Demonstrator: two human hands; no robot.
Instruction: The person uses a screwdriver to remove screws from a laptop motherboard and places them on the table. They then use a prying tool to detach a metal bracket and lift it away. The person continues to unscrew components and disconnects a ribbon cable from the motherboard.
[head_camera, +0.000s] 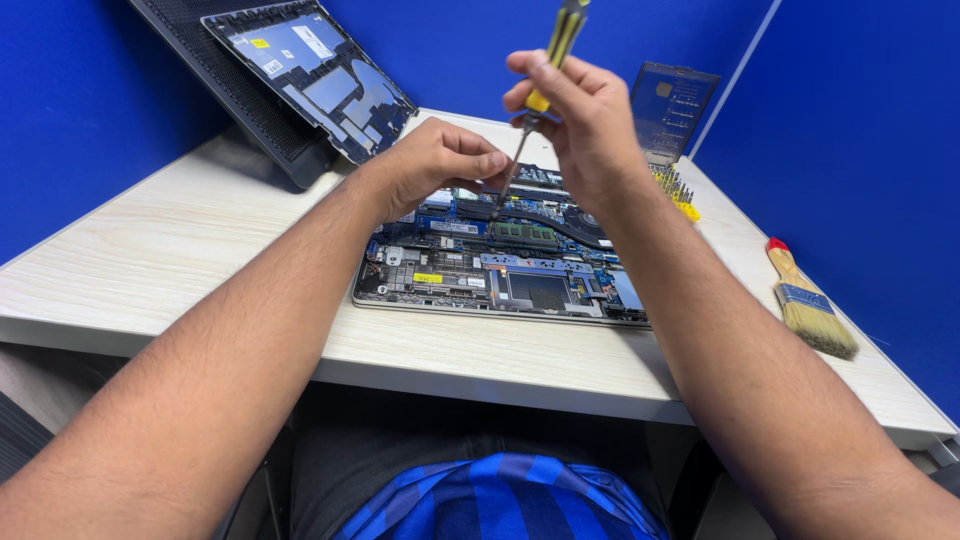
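Observation:
An opened laptop (500, 275) lies flat on the table with its blue circuit boards, memory and fan exposed. My right hand (580, 125) grips a yellow and black screwdriver (545, 75), its thin shaft slanting down toward the boards near the back of the laptop. My left hand (435, 160) hovers just left of the shaft, fingers curled with the fingertips pinched close to the tip. Whether it holds a small part I cannot tell.
The laptop's removed bottom cover (315, 75) leans on a black stand (235, 95) at the back left. A clear-lidded bit case (672, 110) with yellow-held bits (680, 190) stands behind the laptop. A paintbrush (810, 305) lies at the right. Blue partition walls surround the wooden table (180, 245).

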